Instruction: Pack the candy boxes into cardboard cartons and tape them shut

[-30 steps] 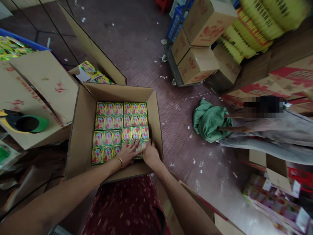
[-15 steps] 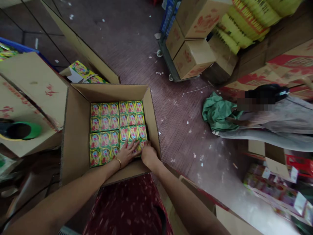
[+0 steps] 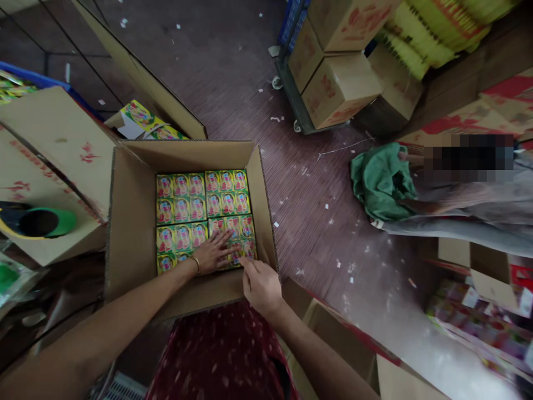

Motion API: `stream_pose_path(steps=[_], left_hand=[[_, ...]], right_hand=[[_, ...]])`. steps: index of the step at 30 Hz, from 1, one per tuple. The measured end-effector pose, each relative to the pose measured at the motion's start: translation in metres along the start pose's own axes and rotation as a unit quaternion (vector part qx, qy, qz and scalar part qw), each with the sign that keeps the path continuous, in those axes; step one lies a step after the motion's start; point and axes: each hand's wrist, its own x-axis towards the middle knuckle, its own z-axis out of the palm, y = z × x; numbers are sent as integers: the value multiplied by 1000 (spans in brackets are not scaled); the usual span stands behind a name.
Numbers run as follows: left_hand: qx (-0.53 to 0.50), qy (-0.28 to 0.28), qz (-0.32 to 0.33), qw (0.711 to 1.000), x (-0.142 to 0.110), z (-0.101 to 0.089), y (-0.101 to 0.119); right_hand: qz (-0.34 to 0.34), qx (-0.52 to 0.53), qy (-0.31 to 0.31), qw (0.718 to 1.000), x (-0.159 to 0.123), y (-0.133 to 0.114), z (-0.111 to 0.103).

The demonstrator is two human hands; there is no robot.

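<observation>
An open cardboard carton [image 3: 129,233] stands on the floor in front of me, filled with a flat layer of small green-and-yellow packets [image 3: 195,203]. My left hand [image 3: 212,251], with a bangle on the wrist, lies flat with fingers stretched out on the packets in the near right part of the layer. My right hand [image 3: 260,283] hovers at the carton's near right corner, fingers loosely curled, index finger pointing toward the packets, holding nothing I can see.
A person in grey [image 3: 466,205] bends over a green cloth [image 3: 381,180] at the right. A trolley [image 3: 291,94] with stacked cartons [image 3: 337,83] stands beyond. Flattened cardboard [image 3: 62,144] and a green tape roll [image 3: 39,222] lie at the left. More cartons lie at the lower right.
My right hand has pulled back off the packets to the carton's near corner. My left hand has slid forward, flat on the layer. The person at the right has shifted slightly.
</observation>
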Motion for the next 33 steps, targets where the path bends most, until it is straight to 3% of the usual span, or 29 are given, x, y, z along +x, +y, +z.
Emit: stream_pose_path(steps=[4,7,9,11,13,15,16,18,20,21,23,27,30,32,33], left_hand=[[28,-48,-54,997,-7,7,-16],[19,-68,-65,995,-6,14,-12],[-3,-61,-61,996,-4,1,-6],[-7,-8,-75,997,2,-33,-8],[31,101,-125,986,12,-87,-23],[96,221,-221,945,27,-152,-51],[120,250,-266,923,36,-182,-68],[143,244,-319,905,52,-230,-98],[140,202,-339,908,61,-254,-112],[134,185,-340,912,61,-255,-112],[118,170,-336,919,53,-239,-99],[51,96,-324,940,17,-158,-65],[-18,30,-293,955,1,-99,-64],[-56,35,-301,951,2,-82,-72],[-80,42,-311,946,3,-83,-75]], right_hand=[[-121,6,47,991,0,2,-2],[-127,-20,61,990,-1,-4,2],[-105,-34,79,991,-4,-17,9],[-96,-17,80,992,-7,-33,18],[-127,0,62,990,-7,-48,27],[-158,-16,52,986,0,-56,31],[-161,-33,58,985,5,-57,32],[-157,-63,75,983,18,-56,32],[-152,-76,91,981,28,-53,31],[-156,-80,97,980,31,-51,32],[-151,-83,114,978,33,-50,33],[-143,-81,140,976,37,-49,35],[-127,-87,117,981,61,-44,38],[-92,-88,82,988,89,-35,47],[-70,-85,63,992,105,-29,55]])
